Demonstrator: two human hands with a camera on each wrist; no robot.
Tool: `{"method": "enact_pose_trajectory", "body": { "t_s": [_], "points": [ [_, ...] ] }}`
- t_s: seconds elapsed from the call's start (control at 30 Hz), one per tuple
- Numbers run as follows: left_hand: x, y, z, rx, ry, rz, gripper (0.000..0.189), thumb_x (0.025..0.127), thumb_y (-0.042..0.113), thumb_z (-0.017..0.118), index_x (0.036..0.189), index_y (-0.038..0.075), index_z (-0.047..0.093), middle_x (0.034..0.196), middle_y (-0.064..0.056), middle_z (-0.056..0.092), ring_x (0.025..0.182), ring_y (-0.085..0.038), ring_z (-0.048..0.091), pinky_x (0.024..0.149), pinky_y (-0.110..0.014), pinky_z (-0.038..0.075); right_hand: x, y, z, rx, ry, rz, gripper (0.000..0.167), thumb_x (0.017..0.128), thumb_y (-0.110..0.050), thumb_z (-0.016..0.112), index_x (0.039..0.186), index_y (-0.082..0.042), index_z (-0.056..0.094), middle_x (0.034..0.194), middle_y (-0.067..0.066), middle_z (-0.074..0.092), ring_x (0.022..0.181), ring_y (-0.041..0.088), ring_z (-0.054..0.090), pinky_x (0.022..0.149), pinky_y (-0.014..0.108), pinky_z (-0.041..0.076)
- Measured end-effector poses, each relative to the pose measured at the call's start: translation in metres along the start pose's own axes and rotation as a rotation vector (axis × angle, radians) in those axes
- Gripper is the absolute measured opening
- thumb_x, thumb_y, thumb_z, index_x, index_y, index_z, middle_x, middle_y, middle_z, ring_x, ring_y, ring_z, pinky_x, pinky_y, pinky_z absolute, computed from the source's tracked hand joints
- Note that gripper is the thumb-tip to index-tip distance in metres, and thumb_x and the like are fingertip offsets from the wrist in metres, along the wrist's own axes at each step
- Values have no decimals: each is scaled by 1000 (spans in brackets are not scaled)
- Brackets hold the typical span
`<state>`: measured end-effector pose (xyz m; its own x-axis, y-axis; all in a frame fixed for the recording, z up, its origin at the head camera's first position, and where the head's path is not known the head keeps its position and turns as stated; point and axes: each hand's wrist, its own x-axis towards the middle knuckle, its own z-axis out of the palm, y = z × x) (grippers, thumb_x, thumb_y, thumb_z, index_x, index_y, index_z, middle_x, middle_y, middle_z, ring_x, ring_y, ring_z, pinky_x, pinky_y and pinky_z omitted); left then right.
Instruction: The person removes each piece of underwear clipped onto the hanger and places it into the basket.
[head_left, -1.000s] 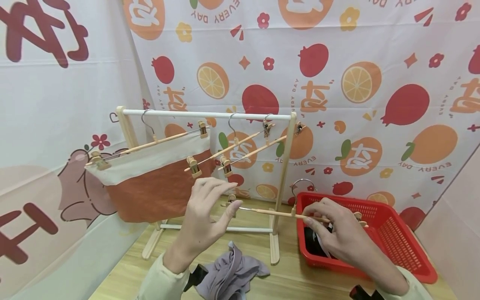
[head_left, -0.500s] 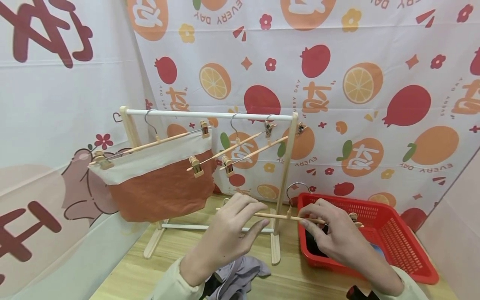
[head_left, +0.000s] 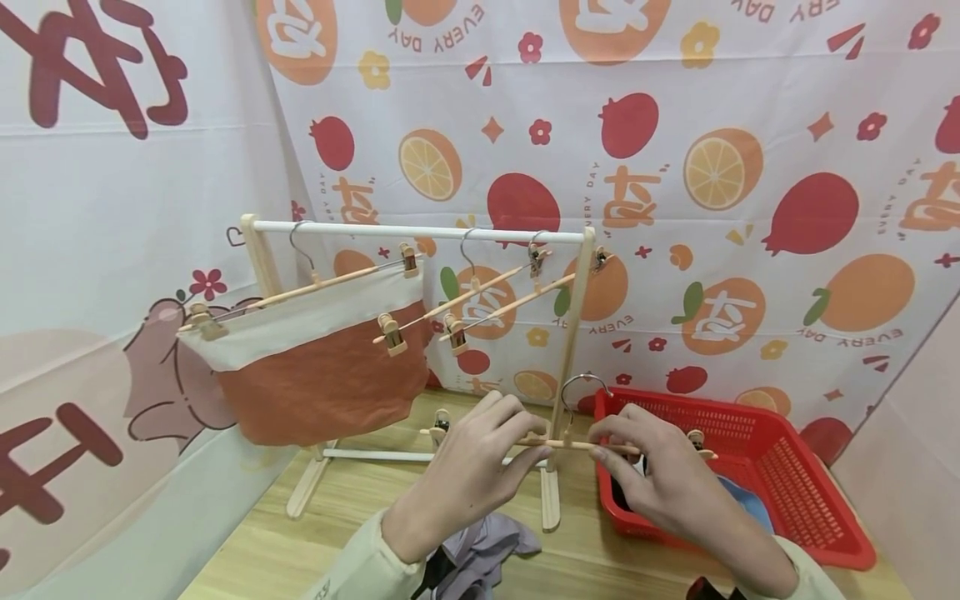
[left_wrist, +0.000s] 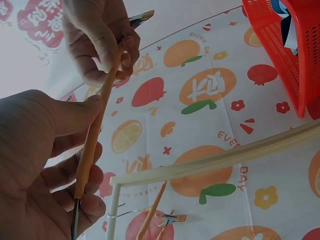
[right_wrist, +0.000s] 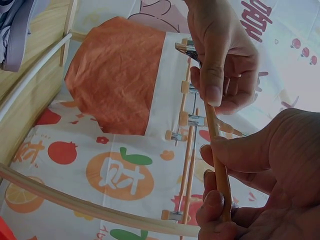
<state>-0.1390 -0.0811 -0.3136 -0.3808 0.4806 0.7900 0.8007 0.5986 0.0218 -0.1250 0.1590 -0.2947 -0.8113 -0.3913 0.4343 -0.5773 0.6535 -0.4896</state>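
Both hands hold one wooden clip hanger point(head_left: 576, 445) level in front of the rack. My left hand point(head_left: 480, 454) pinches its bar left of the metal hook, thumb against fingers; in the left wrist view the thumb of that hand point(left_wrist: 55, 135) presses on the bar. My right hand point(head_left: 660, 467) pinches the bar right of the hook. A clip point(head_left: 441, 423) shows past the left hand and another clip point(head_left: 696, 440) past the right. A grey-purple cloth point(head_left: 487, 546) lies crumpled on the table below the left wrist.
A small rack point(head_left: 420, 232) carries an orange-and-white cloth piece point(head_left: 322, 375) on a clip hanger at left and two bare clip hangers point(head_left: 476, 290) at right. A red basket point(head_left: 813, 492) with dark and blue items stands at right. A printed curtain hangs behind.
My left hand has moved right along the hanger and now pinches its bar near the hook. The hanger has shifted slightly left and down with the right hand.
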Motion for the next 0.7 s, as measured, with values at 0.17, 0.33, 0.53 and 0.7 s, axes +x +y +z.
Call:
{"method": "enact_pose_trajectory", "body": {
  "t_s": [0.17, 0.33, 0.53, 0.7],
  "points": [
    [-2, -2, 2, -15, -10, -21, 18, 86, 24, 82, 89, 20, 64, 84, 11, 57, 77, -4, 48, 66, -13, 40, 0, 0, 2, -9, -7, 12, 20, 89, -13, 78, 96, -31, 70, 87, -15, 58, 75, 0, 53, 64, 19, 49],
    [-3, -4, 2, -29, -9, -7, 14, 86, 23, 80, 90, 19, 67, 83, 11, 57, 75, -5, 46, 65, -12, 38, 1, 1, 4, -15, -15, 17, 18, 89, -14, 78, 96, -30, 72, 86, -16, 58, 76, 0, 53, 64, 19, 49],
    [-3, -6, 2, -23, -11, 17, 8, 88, 22, 77, 90, 18, 70, 82, 10, 55, 74, -5, 42, 64, -12, 34, 3, 1, 5, -27, 1, -2, 19, 88, -15, 79, 96, -30, 71, 85, -16, 56, 75, -1, 52, 63, 19, 47],
    [-2, -7, 1, -17, -14, 11, 7, 88, 21, 77, 88, 17, 72, 80, 9, 55, 74, -6, 42, 63, -14, 35, 5, 1, 7, -35, 16, -22, 21, 86, -14, 81, 96, -30, 71, 85, -17, 56, 75, -2, 51, 64, 19, 47]
  ]
}}
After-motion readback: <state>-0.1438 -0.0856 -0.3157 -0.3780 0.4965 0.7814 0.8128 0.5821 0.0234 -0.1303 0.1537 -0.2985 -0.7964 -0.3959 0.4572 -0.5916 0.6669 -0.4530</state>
